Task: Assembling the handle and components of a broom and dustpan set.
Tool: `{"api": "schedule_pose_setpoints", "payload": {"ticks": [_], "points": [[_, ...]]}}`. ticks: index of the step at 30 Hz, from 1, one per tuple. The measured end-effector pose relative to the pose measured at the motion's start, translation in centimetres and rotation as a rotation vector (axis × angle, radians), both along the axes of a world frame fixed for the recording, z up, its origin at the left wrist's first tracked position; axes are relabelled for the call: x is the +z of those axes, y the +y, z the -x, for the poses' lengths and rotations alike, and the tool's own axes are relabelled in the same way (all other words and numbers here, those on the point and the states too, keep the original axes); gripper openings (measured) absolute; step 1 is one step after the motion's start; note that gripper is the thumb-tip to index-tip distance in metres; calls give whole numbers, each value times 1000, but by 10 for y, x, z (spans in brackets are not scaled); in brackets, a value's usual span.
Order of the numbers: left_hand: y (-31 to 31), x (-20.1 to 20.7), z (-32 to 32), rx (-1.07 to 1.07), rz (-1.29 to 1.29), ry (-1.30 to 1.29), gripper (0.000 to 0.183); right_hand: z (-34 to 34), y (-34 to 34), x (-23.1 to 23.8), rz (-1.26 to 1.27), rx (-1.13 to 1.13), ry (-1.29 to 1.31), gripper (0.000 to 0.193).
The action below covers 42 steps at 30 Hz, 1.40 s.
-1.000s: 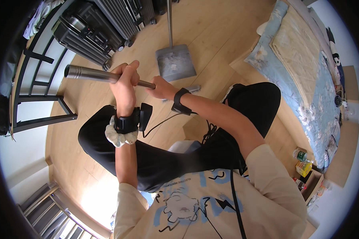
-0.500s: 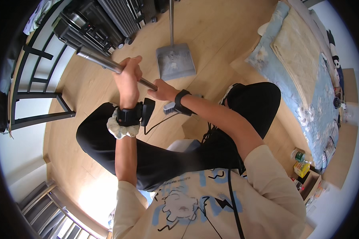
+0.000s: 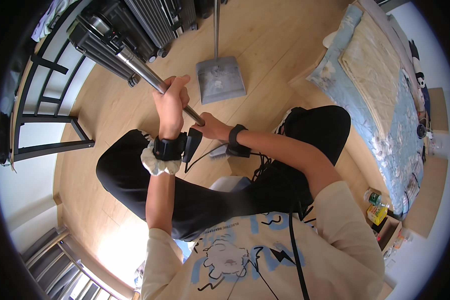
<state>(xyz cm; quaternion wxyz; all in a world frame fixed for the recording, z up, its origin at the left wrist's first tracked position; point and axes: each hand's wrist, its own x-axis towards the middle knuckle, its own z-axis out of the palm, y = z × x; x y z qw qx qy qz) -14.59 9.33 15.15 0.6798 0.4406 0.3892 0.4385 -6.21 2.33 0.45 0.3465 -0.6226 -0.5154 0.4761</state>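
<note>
Slanting across in front of me is a metal broom handle, its upper end toward the suitcases. My left hand is closed around it partway down, the thumb sticking out to the right. Lower on the same handle, my right hand is closed too. A grey bristled broom head shows partly behind my right wrist; where it joins the handle is hidden. Beyond my hands a grey dustpan lies on the floor, with its metal handle rising away from me.
Dark suitcases stand at the far left beside a black metal frame. A bed with blue floral bedding runs along the right. Nearby are a plastic bottle and a yellow box. A black cable hangs over my shirt.
Both hands and the broom have shifted slightly right and toward me. The broom head has moved further behind my right wrist. The dustpan lies almost unchanged.
</note>
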Motion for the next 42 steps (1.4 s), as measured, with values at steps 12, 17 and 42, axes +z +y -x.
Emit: {"api": "schedule_pose_setpoints", "payload": {"ticks": [12,17,42], "points": [[-26,37,0,-42,-224,141,32,-9,16,14,-214,17,54,35],[-18,26,-4,-91,-119,143,29,5,-4,4,-68,71,104,38],[14,-15,14,159,-50,-35,24,0,30,-12,-68,9,-112,34]]}}
